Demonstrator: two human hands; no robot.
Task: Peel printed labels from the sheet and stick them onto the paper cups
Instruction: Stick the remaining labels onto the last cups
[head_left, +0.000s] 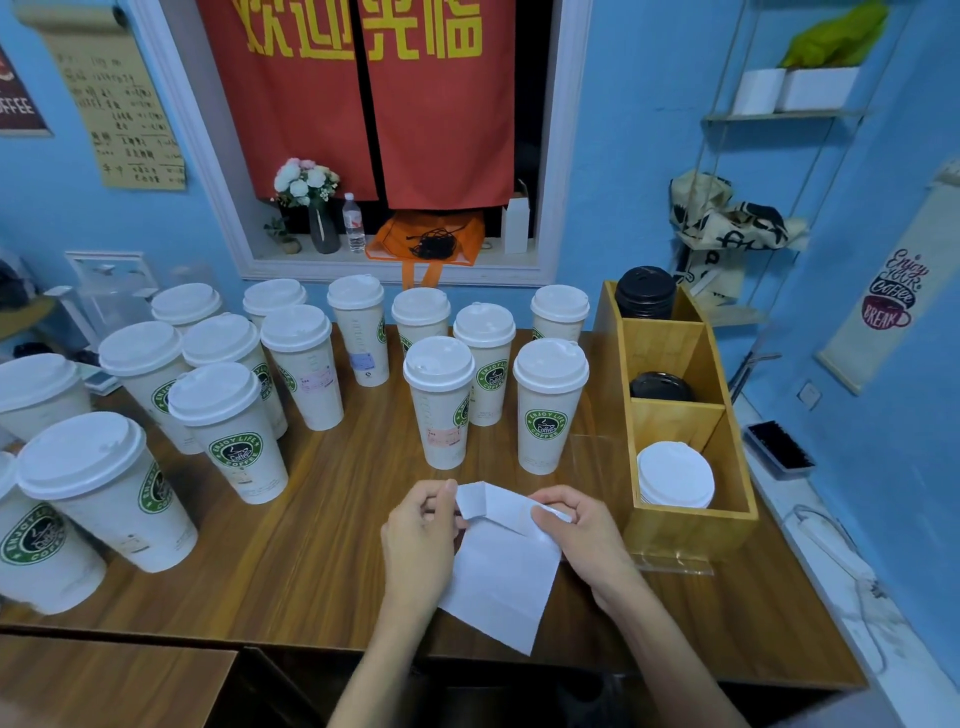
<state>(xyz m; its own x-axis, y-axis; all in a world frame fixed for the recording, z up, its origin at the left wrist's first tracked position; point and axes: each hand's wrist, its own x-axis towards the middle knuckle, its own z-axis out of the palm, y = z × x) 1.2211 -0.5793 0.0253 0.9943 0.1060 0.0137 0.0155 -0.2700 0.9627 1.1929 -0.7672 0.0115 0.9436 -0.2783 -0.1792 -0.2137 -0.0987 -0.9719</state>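
A white label sheet (506, 577) hangs above the front of the wooden counter (322, 561), its top edge folded over. My left hand (421, 540) pinches the folded top-left corner of the sheet. My right hand (582, 535) pinches the top-right edge. Several tall lidded paper cups stand behind the hands. The nearest cup (441, 405) carries a pinkish label low on its side. Another labelled cup (306, 364) and a third (361, 332) stand further back. The cup at the right (548, 405) shows only its green logo.
A wooden organizer box (691, 525) at the right holds white lids (675, 475) and black lids (647, 293). More cups crowd the counter's left side (104, 488). Behind is a window ledge with a vase of flowers (311, 208) and a water bottle (354, 223).
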